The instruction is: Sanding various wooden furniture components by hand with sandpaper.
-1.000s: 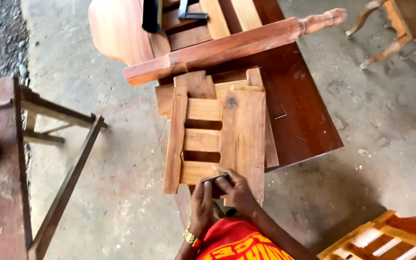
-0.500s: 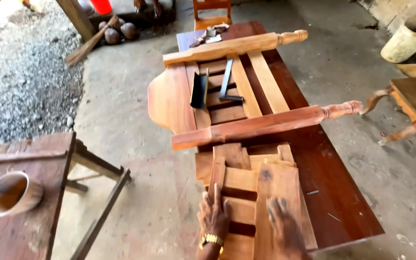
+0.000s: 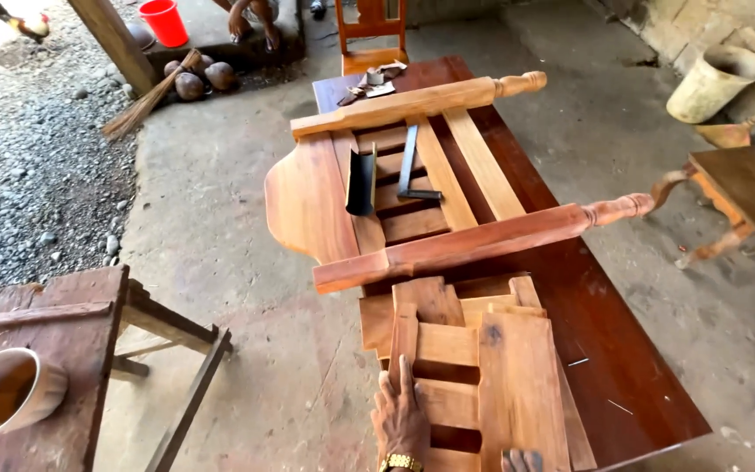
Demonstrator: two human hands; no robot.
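Observation:
My left hand (image 3: 401,415) lies flat, fingers apart, on the left rail of a small slatted wooden frame (image 3: 482,367) at the near end of a dark reddish table (image 3: 605,350). A gold watch sits on that wrist. Only the fingertips of my right hand (image 3: 522,459) show at the bottom edge, resting on the frame's wide right board. Beyond the frame lies a large wooden chair back (image 3: 412,183) with two turned posts and several slats.
A steel square (image 3: 411,166) and a dark tool (image 3: 361,183) rest on the chair back. A stool with a wooden cup (image 3: 6,393) stands at left. Another chair (image 3: 744,188) is at right, a broom (image 3: 146,100), red bucket (image 3: 166,19) and a person's feet (image 3: 251,22) far back.
The view has tilted up, showing more of the yard. My left hand stays on the frame's left rail; my right hand has slipped lower, mostly out of view.

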